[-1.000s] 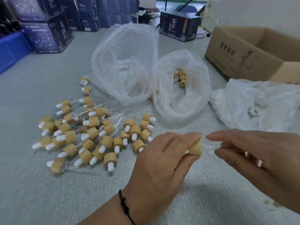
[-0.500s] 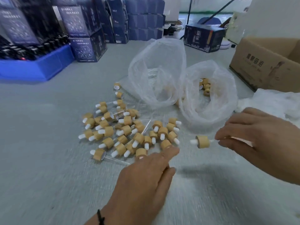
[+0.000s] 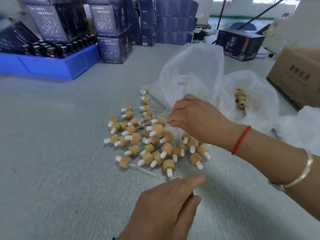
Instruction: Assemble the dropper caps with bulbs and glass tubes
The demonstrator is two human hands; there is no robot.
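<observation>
**Dropper over the pile, bulb toward the left**

Your right hand [image 3: 195, 118] pinches the glass tube end of an assembled dropper [image 3: 156, 130] just above the pile of finished droppers [image 3: 155, 142] on the grey table [image 3: 52, 153]. Its long axis runs roughly left to right, white bulb pointing left and slightly toward you, tube toward your fingers. Your left hand [image 3: 166, 205] hovers nearer you, fingers relaxed, holding nothing. Beyond the pile, one clear plastic bag [image 3: 192, 66] holds glass tubes; the bag to its right [image 3: 256, 94] holds loose wooden caps [image 3: 240, 99]. A blue tray [image 3: 48, 64] at far left carries dark bottles
</observation>
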